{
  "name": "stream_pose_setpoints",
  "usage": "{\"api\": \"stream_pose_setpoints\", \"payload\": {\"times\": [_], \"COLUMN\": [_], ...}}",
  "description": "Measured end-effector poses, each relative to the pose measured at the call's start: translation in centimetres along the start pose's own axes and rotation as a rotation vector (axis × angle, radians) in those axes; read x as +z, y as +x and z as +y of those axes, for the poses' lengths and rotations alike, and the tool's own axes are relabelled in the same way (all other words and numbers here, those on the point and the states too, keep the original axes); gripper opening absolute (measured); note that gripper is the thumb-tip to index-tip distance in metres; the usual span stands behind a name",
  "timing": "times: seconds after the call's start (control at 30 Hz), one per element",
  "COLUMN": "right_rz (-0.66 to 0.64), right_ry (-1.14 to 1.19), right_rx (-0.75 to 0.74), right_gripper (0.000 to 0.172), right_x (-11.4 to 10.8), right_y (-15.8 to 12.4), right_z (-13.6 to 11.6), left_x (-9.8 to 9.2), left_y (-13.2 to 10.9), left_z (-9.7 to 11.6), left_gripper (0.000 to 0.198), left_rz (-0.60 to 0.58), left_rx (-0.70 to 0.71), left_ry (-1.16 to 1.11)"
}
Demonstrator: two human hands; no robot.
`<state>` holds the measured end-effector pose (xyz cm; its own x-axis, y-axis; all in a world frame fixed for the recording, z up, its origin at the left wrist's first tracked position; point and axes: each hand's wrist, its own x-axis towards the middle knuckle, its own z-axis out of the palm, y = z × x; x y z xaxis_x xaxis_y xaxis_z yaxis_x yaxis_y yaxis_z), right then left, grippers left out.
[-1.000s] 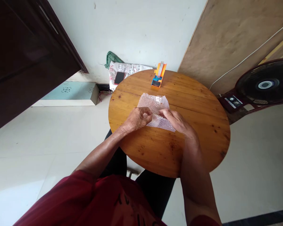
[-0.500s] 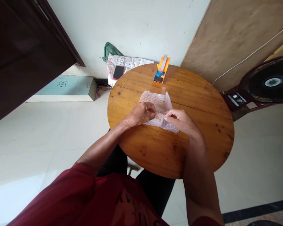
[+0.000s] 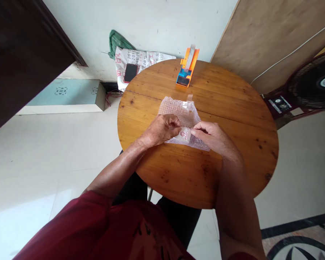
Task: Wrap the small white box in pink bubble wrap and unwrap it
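A sheet of bubble wrap [image 3: 182, 108] lies on the round wooden table [image 3: 178, 173] in front of me. On its near half sits a small flat packet [image 3: 184, 134] with red print, partly hidden by my fingers and perhaps under a layer of the wrap. My left hand [image 3: 165, 129] is closed, thumb and fingers pinching the bubble wrap at the packet's left side. From the right, my right hand [image 3: 213, 136] pinches the wrap between thumb and forefinger beside the packet. A short strip of clear tape [image 3: 189, 98] sticks out past the sheet's far edge.
An orange and blue tape dispenser [image 3: 187, 68] stands at the table's far side. Beyond the left rim, a phone [image 3: 130, 73] rests on a printed white sack [image 3: 147, 59], near a green bag [image 3: 119, 43]. A fan [image 3: 314, 85] stands at the right.
The view has shifted, so the table sits slightly higher and larger. Both hands keep their pinch near the packet, with the right thumb and forefinger shifted slightly.
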<state>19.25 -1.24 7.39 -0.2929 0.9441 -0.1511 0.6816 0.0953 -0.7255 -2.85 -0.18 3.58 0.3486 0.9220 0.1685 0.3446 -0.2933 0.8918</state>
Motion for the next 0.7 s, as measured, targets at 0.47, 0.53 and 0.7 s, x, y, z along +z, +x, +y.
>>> {"api": "stream_pose_setpoints", "payload": {"times": [0.47,0.53,0.7], "right_rz": [0.036,0.055,0.122], "right_ry": [-0.017,-0.019,0.016], "right_rx": [-0.052,-0.076,-0.126], "right_gripper": [0.018,0.016,0.013], "right_x": [0.20,0.30,0.92], "right_y": [0.27,0.27,0.20], "right_z": [0.44,0.43,0.14], "left_x": [0.15,0.18,0.19], "left_y": [0.16,0.18,0.17], "left_z": [0.06,0.02,0.12], "left_gripper": [0.008,0.008,0.008], "left_rz": [0.007,0.008,0.015], "left_rx": [-0.002,-0.002,-0.010], "left_ry": [-0.003,-0.015,-0.012]}}
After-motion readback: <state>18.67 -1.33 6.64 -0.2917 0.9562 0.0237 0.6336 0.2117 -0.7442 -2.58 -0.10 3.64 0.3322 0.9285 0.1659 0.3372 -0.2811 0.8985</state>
